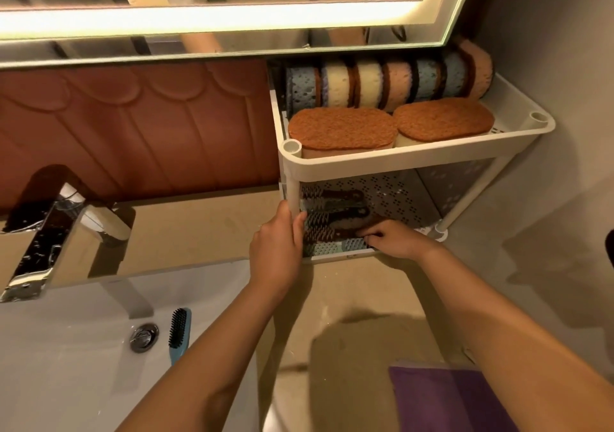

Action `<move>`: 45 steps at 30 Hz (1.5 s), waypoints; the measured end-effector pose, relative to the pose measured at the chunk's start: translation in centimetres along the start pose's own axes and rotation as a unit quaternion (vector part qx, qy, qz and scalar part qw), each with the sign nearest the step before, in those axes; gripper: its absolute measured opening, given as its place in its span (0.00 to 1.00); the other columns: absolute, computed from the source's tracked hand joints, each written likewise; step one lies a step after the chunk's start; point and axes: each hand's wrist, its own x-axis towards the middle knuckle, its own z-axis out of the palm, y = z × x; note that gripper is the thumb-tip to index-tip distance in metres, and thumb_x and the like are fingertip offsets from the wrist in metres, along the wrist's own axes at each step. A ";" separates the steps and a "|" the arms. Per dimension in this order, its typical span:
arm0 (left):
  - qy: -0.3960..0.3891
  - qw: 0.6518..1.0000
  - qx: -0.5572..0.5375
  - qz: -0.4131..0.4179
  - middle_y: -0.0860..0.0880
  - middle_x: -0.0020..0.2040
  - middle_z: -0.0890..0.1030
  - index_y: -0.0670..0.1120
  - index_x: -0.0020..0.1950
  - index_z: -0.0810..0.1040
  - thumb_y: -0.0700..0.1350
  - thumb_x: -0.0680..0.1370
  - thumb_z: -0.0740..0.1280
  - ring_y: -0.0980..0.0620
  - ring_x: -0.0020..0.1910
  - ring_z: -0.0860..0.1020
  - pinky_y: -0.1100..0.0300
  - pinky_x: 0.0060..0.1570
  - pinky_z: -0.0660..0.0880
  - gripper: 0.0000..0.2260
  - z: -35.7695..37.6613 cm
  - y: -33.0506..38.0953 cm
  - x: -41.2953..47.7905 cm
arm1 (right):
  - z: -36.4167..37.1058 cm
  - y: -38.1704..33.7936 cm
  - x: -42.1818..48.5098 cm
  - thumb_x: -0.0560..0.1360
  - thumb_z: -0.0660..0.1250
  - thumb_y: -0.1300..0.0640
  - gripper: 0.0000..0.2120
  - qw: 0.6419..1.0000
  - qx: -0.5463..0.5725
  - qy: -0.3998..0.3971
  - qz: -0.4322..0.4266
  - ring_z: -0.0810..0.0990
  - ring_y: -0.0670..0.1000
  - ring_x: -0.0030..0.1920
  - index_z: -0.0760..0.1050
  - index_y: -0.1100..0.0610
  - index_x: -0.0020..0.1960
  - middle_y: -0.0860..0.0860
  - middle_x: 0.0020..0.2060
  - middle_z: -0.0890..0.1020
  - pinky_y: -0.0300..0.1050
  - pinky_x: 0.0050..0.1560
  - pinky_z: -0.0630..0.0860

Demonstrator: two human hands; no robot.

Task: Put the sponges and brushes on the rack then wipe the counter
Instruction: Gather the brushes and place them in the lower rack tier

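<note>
Closest, under the right forearm: purple cloth (445, 398) flat on the beige worktop (349, 338), at its near edge. Left of the left forearm, down in the white sink (66, 375): one blue brush (180, 333), bristles up, just beside the drain (143, 337), not yet on the rack. Between the forearms and on to the rack's foot: open room over the worktop.

Left hand (275, 248) curled round the front left post of the white rack (415, 158), thumb against it. Right hand (395, 237) reaching over the lower shelf's front lip, fingers bent onto the handle end of a brown brush (320, 233), gripping it as far as can be seen. Touching the shelf lip below those fingers: a pale brush (335, 248). Just beyond: two more dark brushes (335, 197), heads toward the left hand; right of them, perforated shelf floor free to the far posts.

Above both hands, top shelf: flat sponges (342, 127), brown side up, and upright sponges (382, 82) in a row behind. Far left: chrome tap (59, 232). Farthest: lit mirror (232, 19), reflected shirt script unreadable.
</note>
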 end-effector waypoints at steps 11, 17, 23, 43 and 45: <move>-0.285 0.948 -0.059 -0.129 0.43 0.71 0.66 0.44 0.72 0.62 0.49 0.81 0.57 0.45 0.67 0.69 0.56 0.63 0.67 0.21 -3.5 -2.1 -4.1 | 2.7 -5.0 -5.2 0.79 0.61 0.58 0.14 0.993 0.027 0.109 -0.032 0.77 0.53 0.58 0.75 0.54 0.63 0.53 0.59 0.79 0.40 0.56 0.69; -0.345 0.926 -0.086 -0.124 0.47 0.62 0.76 0.46 0.64 0.72 0.48 0.80 0.58 0.50 0.59 0.75 0.57 0.60 0.71 0.14 -8.2 -6.2 -9.3 | 7.5 -10.7 -9.9 0.78 0.63 0.55 0.13 0.992 0.029 0.073 -0.100 0.77 0.45 0.46 0.77 0.52 0.61 0.47 0.50 0.80 0.41 0.47 0.74; -0.325 0.928 -0.079 -0.163 0.50 0.58 0.76 0.49 0.64 0.71 0.51 0.80 0.58 0.50 0.56 0.76 0.51 0.58 0.74 0.14 -15.3 -11.6 -15.1 | 14.2 -18.1 -12.3 0.77 0.63 0.52 0.14 0.989 0.014 -0.016 -0.148 0.79 0.46 0.47 0.75 0.50 0.62 0.45 0.50 0.79 0.46 0.52 0.77; -0.167 0.921 0.064 -0.345 0.48 0.66 0.72 0.49 0.67 0.69 0.53 0.80 0.56 0.47 0.62 0.73 0.52 0.61 0.70 0.17 -35.1 -32.5 -28.1 | 36.0 -44.9 -12.4 0.79 0.61 0.52 0.14 0.925 -0.108 -0.191 -0.311 0.77 0.48 0.50 0.73 0.51 0.63 0.48 0.55 0.80 0.41 0.50 0.71; -0.144 0.917 0.067 -0.366 0.46 0.63 0.74 0.47 0.63 0.71 0.52 0.80 0.57 0.46 0.58 0.74 0.51 0.58 0.72 0.15 -36.0 -34.6 -28.5 | 37.5 -47.3 -11.8 0.79 0.60 0.53 0.15 0.918 -0.123 -0.199 -0.320 0.78 0.51 0.53 0.73 0.53 0.64 0.51 0.57 0.79 0.41 0.50 0.71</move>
